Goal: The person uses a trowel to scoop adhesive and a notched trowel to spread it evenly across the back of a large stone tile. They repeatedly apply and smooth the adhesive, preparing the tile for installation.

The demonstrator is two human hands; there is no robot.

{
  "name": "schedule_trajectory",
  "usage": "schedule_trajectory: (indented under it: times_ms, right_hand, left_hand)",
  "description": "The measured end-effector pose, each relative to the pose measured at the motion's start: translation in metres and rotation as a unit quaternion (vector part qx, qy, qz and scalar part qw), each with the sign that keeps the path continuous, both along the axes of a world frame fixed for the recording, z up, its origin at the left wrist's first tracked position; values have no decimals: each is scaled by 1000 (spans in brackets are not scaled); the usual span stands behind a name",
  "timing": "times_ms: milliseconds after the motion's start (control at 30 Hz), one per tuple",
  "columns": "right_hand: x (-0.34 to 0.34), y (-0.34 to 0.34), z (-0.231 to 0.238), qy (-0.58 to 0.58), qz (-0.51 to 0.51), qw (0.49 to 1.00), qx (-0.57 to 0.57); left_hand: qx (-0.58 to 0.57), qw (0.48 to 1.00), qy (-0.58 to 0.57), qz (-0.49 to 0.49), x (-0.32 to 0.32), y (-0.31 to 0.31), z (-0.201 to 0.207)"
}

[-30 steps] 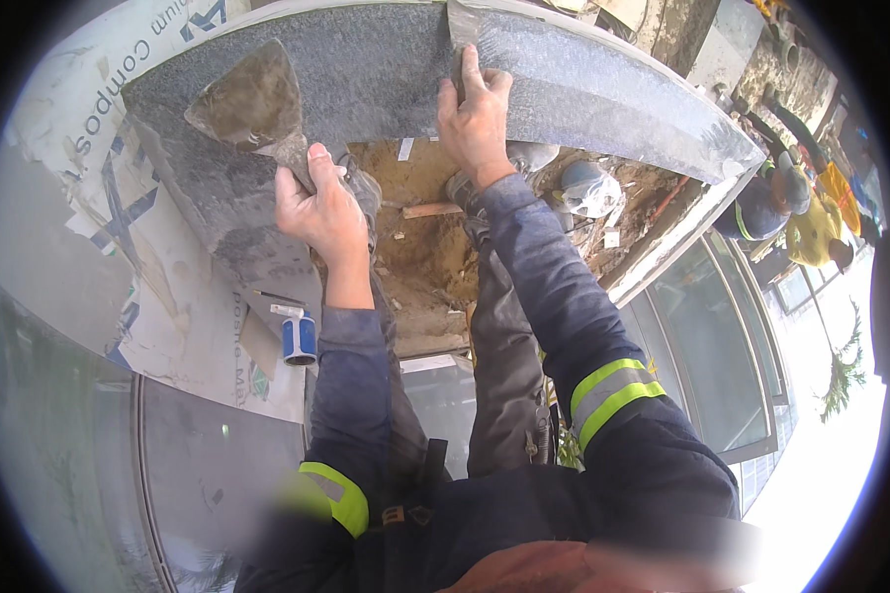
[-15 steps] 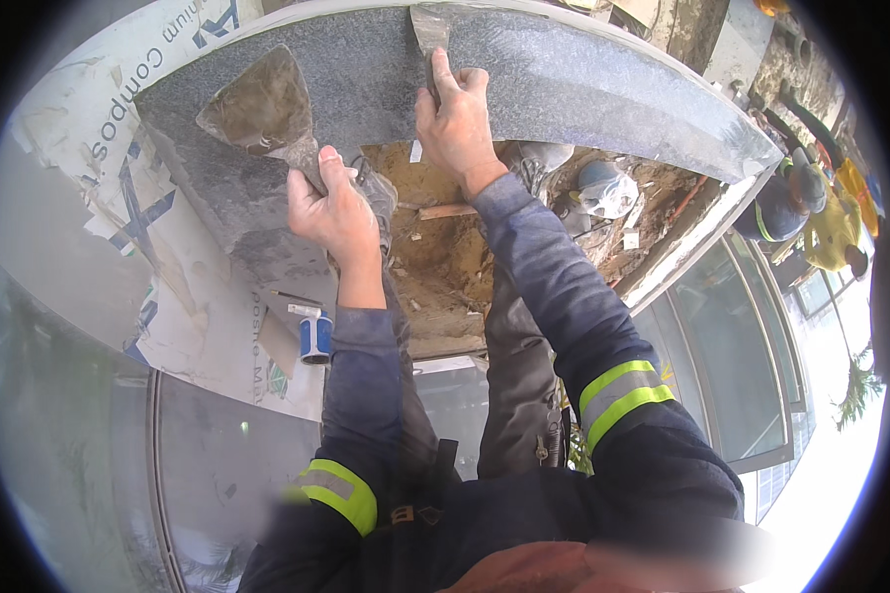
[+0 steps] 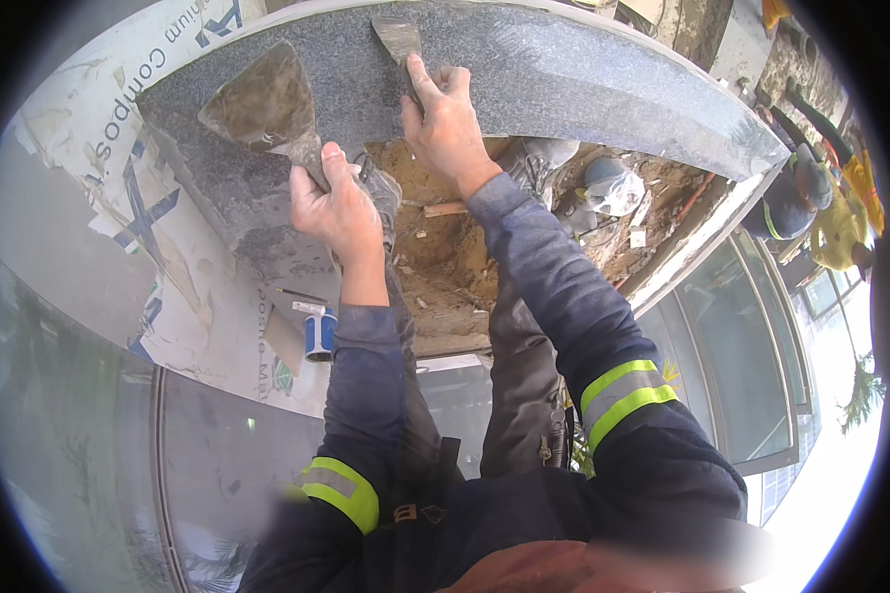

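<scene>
My left hand is closed round the handle of a wide putty knife, whose broad blade carries brownish paste and lies over the left part of the grey stone slab. In my right hand is a narrower putty knife, the index finger stretched along it. Its blade rests on or just over the slab near the far edge; contact cannot be told for certain. The two knives are apart, the narrow one to the right of the wide one.
Below the slab lies a dug-out patch of soil with rubble, where my feet stand. A plastic-wrapped object sits to the right. A blue container stands by the printed white panel on the left. Co-workers are at far right.
My right hand has moved left and slightly nearer with the narrow putty knife, drawing its blade back from the slab's far edge. My left hand has barely moved.
</scene>
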State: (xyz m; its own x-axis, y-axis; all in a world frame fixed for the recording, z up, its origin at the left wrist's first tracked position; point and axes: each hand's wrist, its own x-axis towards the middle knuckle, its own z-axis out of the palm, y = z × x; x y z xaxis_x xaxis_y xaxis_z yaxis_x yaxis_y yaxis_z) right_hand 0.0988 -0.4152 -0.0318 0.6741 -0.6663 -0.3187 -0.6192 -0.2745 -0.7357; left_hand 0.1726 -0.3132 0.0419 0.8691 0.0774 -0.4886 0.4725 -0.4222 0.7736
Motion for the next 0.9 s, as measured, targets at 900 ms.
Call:
schedule_trajectory:
  times_ms: [900]
  right_hand:
    - [-58, -28, 13, 28, 6, 1000, -10]
  left_hand:
    - [-5, 1000, -24, 1, -4, -8, -2]
